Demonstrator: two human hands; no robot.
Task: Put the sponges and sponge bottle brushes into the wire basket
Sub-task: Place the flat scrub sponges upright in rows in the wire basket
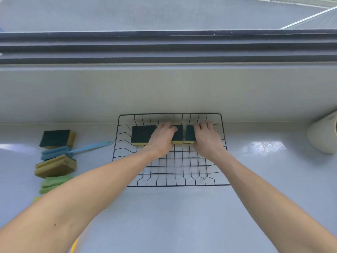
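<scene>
The black wire basket [170, 172] sits on the tabletop [182, 216]. The left hand [161, 138] presses flat on a long green-and-yellow sponge [143, 134] inside. The right hand [207, 136] presses a second sponge [189, 136] beside it.

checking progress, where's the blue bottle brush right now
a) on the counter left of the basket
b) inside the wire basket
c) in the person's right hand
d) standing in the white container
a: the blue bottle brush lies on the counter left of the wire basket, among the loose sponges, while both hands rest on sponges inside the basket.
</scene>
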